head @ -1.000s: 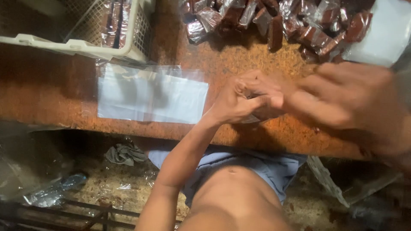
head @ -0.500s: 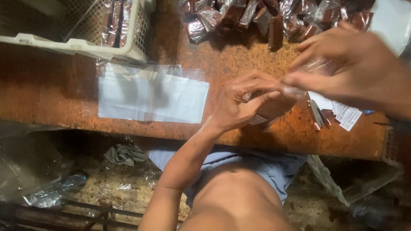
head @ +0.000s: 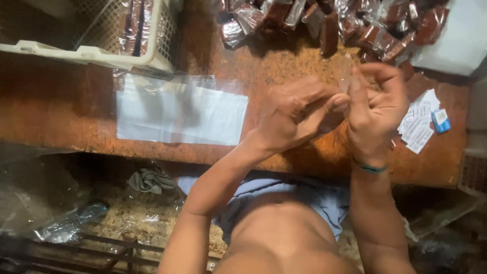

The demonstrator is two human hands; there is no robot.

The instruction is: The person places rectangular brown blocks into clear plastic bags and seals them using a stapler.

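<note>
Head view recorded: left hand [head: 297,114] and right hand [head: 375,104] raised together over the rusty surface [head: 284,66], fingertips pinching a small clear wrapper [head: 346,78] between them. Behind lay a heap of wrapped brown bars [head: 324,20]; a white basket [head: 101,35] at far left; clear bags [head: 180,109] beside the left forearm; paper labels [head: 418,122] just right. Open surface remained near the front edge.
</note>
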